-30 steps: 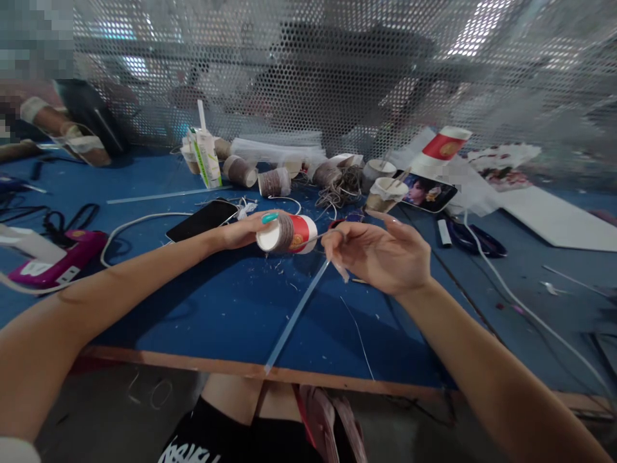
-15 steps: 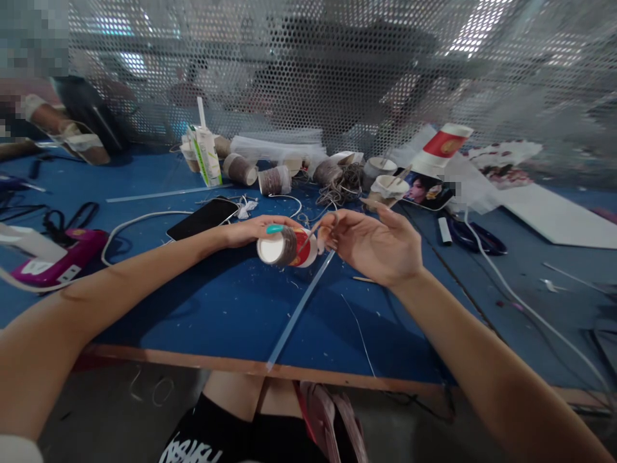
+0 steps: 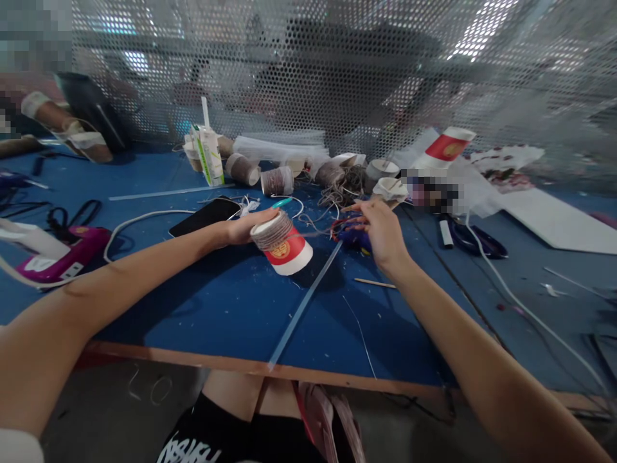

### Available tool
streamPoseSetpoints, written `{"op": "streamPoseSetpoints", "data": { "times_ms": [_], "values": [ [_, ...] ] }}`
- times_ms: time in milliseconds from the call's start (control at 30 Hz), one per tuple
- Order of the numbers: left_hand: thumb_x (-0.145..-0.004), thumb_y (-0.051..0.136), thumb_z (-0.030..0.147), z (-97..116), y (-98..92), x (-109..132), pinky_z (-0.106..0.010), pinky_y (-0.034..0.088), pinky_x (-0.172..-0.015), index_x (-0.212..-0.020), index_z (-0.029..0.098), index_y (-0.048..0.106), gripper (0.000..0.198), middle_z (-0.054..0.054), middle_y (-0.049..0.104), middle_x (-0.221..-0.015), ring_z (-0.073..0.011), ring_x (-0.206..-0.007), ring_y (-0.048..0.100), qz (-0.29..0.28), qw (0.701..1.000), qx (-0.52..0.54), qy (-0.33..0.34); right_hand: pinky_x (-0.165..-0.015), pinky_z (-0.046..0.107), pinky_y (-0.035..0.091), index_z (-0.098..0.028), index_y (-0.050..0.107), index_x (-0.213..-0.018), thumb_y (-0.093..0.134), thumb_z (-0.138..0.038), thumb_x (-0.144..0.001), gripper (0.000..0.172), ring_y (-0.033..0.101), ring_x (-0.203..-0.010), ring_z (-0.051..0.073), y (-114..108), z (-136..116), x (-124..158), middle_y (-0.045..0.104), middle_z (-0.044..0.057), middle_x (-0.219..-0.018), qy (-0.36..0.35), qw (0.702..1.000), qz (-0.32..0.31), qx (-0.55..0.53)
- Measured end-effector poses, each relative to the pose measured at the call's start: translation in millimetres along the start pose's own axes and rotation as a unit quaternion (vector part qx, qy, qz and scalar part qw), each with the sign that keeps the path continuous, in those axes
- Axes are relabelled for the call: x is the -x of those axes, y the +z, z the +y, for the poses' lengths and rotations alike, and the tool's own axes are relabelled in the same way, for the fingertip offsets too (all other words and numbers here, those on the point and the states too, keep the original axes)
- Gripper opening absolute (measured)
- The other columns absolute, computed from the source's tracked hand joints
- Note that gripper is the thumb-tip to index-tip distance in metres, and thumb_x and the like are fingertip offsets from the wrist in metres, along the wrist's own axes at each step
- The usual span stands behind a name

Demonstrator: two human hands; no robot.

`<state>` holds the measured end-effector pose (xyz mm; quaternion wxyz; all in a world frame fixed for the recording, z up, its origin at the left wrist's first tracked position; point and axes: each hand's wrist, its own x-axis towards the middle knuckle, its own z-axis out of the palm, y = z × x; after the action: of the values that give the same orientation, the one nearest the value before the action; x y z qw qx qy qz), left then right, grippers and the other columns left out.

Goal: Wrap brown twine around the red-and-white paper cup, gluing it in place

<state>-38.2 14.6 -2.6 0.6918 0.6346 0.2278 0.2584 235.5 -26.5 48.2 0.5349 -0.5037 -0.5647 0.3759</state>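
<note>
My left hand (image 3: 245, 226) is closed round a red and white paper cup (image 3: 283, 243), held upside down above the blue table (image 3: 202, 302); brown twine is wound round its upper part. My right hand (image 3: 380, 233) reaches to a blue tool (image 3: 353, 235) lying on the table, fingers curled on it. A thin strand of twine runs from the cup toward the right hand. A clear glue stick (image 3: 303, 305) lies slanted below the cup.
Several twine-wrapped cups (image 3: 276, 181), a tangle of twine (image 3: 344, 182), a drink carton (image 3: 211, 154) and a black phone (image 3: 205, 215) lie behind. A pink glue gun (image 3: 58, 260) sits left, scissors (image 3: 470, 236) right. Perforated screen (image 3: 308, 71) at back; another person's hand (image 3: 72, 135) far left.
The cup was turned from lying sideways to upside down. My right hand moved away from the cup, further back and right, onto the blue tool.
</note>
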Motion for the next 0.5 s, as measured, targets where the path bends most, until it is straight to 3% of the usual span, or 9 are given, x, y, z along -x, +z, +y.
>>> {"op": "streamPoseSetpoints", "data": {
  "times_ms": [100,200,333,433,500],
  "values": [
    [-0.078,0.056,0.074,4,2.4,-5,-0.037,0.049,-0.098,-0.089,0.021,0.07,0.056,0.0,0.074,-0.084,-0.0202,-0.092,0.07,-0.004,0.997,0.057,-0.044,-0.078,0.037,0.054,-0.023,0.057,-0.081,0.058,-0.05,-0.082,0.027,0.061,-0.085,0.018,-7,10,-7,0.064,0.003,-0.096,-0.068,0.986,0.095,0.122],
    [-0.082,0.052,0.073,10,6.7,-8,-0.037,0.045,-0.106,-0.093,0.023,0.07,0.055,0.001,0.075,-0.09,-0.0214,-0.105,0.068,0.0,0.995,0.074,-0.07,-0.091,0.046,0.051,-0.024,0.059,-0.091,0.056,-0.042,-0.084,0.02,0.059,-0.102,0.022,-6,0,3,0.062,0.004,-0.107,-0.17,0.949,0.162,0.209],
    [-0.083,0.051,0.072,14,9.4,-9,-0.036,0.048,-0.102,-0.106,0.024,0.068,0.056,-0.002,0.074,-0.114,-0.0235,-0.115,0.064,-0.001,0.994,0.079,-0.074,-0.091,0.048,0.049,-0.025,0.058,-0.101,0.059,-0.034,-0.083,0.02,0.057,-0.101,0.024,-5,-18,16,0.061,0.006,-0.105,-0.297,0.914,0.206,0.184],
    [-0.083,0.051,0.071,16,9.4,-10,-0.034,0.051,-0.095,-0.107,0.021,0.068,0.058,-0.007,0.074,-0.114,-0.0249,-0.111,0.066,-0.007,0.994,0.081,-0.068,-0.085,0.042,0.05,-0.027,0.048,-0.086,0.063,-0.023,-0.078,0.017,0.057,-0.09,0.022,-23,-18,-1,0.055,0.006,-0.098,-0.295,0.899,0.315,0.075],
    [-0.085,0.051,0.069,16,9.5,-10,-0.034,0.052,-0.093,-0.105,0.021,0.068,0.055,-0.007,0.075,-0.11,-0.0247,-0.108,0.068,-0.003,0.994,0.082,-0.069,-0.082,0.039,0.049,-0.028,0.036,-0.077,0.059,-0.019,-0.076,0.026,0.056,-0.09,0.021,-41,-17,-18,0.048,0.003,-0.093,-0.223,0.909,0.349,0.04]
  ]
}}
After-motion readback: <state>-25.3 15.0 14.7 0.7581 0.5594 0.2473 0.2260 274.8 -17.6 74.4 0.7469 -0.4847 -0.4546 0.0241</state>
